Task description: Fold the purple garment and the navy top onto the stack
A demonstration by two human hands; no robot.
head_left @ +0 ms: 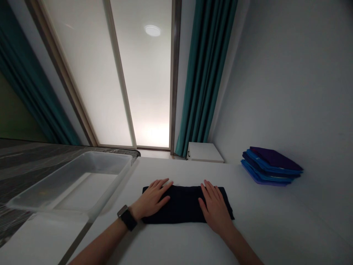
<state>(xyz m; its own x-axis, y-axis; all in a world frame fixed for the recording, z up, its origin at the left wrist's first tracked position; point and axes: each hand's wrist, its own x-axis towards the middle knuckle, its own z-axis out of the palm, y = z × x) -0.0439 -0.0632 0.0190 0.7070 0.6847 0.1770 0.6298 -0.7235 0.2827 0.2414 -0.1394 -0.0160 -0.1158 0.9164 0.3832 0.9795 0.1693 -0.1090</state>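
A folded dark navy cloth is pressed flat on a white surface by the left hand and right hand, fingers spread and released, not gripping.

The head-worn camera looks forward and down from close above the left hand and right hand, across the white table toward a frosted glass panel.

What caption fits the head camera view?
Left hand and right hand rest on a folded dark cloth on a white table.
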